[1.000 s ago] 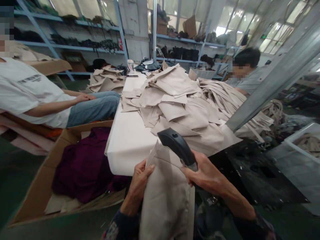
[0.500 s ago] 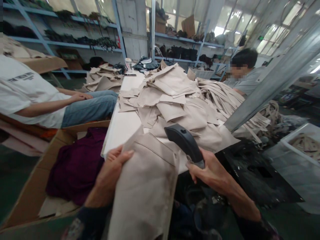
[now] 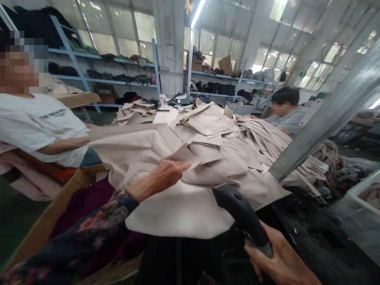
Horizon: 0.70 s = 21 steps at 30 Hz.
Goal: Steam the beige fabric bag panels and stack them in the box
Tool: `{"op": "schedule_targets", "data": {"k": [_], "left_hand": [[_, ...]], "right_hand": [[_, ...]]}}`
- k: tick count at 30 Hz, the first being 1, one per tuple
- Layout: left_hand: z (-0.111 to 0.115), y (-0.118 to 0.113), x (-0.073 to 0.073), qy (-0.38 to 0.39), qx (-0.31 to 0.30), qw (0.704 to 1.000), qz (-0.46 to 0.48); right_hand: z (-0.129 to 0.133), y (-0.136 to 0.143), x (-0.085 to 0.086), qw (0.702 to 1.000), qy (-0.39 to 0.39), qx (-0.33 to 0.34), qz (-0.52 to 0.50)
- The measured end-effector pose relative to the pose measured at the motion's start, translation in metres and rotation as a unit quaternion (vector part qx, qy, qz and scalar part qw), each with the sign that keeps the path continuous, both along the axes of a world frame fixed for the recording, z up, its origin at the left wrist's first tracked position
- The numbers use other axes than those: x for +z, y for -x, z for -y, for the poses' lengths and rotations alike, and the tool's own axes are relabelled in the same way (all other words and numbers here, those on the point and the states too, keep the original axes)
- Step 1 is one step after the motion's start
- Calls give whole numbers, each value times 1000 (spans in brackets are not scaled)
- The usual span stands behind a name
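The left hand (image 3: 164, 176) is reaching over the near left part of the counter (image 3: 184, 213), its back facing up and one digit pointing right, while a large beige fabric piece (image 3: 130, 144) is lying against and beyond it. The hand is touching this piece, but whether its fingers are pinching the material or only pressing on it, I cannot tell. The fabric piece is spreading leftward past the counter's edge, partly overhanging a cardboard box (image 3: 37, 233) that is holding purple cloth (image 3: 86, 202). At the lower right, the right hand (image 3: 274, 253) is gripping a black curved handheld tool (image 3: 240, 209), its fingers closing around the lower end and the other end pointing up and left, near the counter's front edge. Beyond the hands, a pile of beige pieces (image 3: 210, 118) is covering much of the counter, and long beige strips (image 3: 264, 132) are lying to its right, behind a slanting metal post (image 3: 311, 122). A person in a white shirt (image 3: 44, 122) is sitting at the left, and another person (image 3: 289, 111) is staying beyond the strips.
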State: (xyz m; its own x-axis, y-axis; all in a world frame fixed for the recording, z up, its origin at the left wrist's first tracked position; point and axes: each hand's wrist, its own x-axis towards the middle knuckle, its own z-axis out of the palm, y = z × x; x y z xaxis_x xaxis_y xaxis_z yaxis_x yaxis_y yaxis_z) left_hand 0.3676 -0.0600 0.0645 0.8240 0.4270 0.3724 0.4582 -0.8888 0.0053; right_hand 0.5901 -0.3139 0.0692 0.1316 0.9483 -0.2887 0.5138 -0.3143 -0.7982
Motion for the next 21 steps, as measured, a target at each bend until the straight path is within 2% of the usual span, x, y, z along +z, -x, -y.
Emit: {"op": "schedule_targets", "data": {"k": [2,3,5,6,8,11,13,14,18,21], "left_hand": [[13,-3,-57,30,-12,992,-121],[22,-1,-79,31,9,990,-141],[39,4,-107,53,71,989,-122],[45,7,-112,72,95,989,-85],[50,13,-113,101,125,986,35],[36,18,-106,37,191,963,186],[20,18,-105,-4,240,952,192],[12,18,-108,2,252,951,181],[-9,15,-125,92,259,945,177],[-10,14,-134,105,257,941,195]], "right_hand": [[-1,-3,-4,1000,14,18,6],[-3,-4,-5,1000,14,24,10],[-10,-3,-6,999,12,28,16],[-15,-1,-6,999,18,28,12],[-26,3,-7,999,43,30,-13],[-45,10,-12,996,67,35,-46],[-58,14,-17,996,64,40,-48],[-63,15,-20,996,62,44,-47],[-80,19,-32,997,59,45,-33],[-92,25,-39,996,64,52,-14]]}}
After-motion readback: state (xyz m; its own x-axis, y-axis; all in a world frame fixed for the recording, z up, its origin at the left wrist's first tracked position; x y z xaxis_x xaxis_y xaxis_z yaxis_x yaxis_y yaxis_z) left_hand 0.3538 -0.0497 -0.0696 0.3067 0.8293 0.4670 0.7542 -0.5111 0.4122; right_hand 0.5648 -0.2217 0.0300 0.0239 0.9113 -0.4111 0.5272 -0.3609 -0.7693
